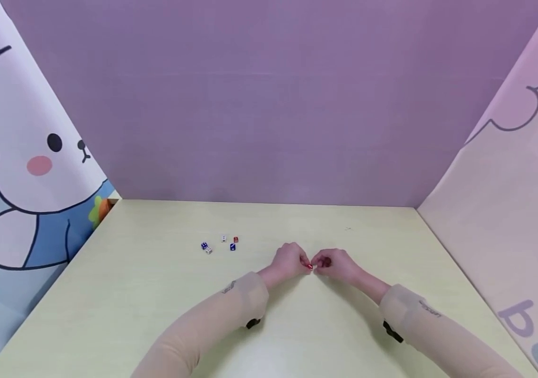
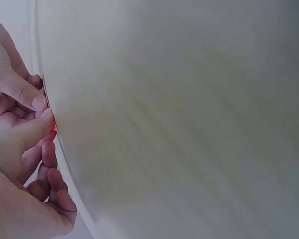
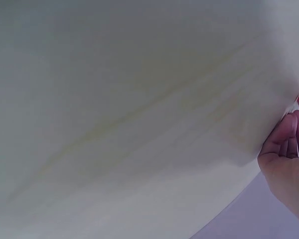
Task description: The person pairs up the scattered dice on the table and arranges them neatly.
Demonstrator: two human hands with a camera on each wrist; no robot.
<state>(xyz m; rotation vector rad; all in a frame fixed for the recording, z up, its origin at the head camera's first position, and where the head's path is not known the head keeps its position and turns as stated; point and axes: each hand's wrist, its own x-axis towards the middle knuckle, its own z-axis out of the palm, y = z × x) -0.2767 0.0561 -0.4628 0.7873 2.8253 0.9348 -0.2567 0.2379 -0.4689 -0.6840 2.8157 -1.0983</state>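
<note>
My left hand (image 1: 291, 261) pinches a small red die (image 1: 309, 266) between thumb and fingertips, low over the table. In the left wrist view, red (image 2: 53, 130) shows beneath the thumb of that hand. Facing it from the right, my right hand (image 1: 337, 264) has curled fingers, their tips right beside the red die. The right wrist view has the right hand (image 3: 289, 149) at its edge, thumb and forefinger close together; I cannot tell whether they pinch anything.
Left of the hands, several dice lie on the pale table (image 1: 155, 294): a blue die (image 1: 204, 245) beside a white die (image 1: 209, 250), then another white die (image 1: 223, 238), a red die (image 1: 235, 239) and a blue die (image 1: 233, 247). A purple panel (image 1: 269, 115) stands behind.
</note>
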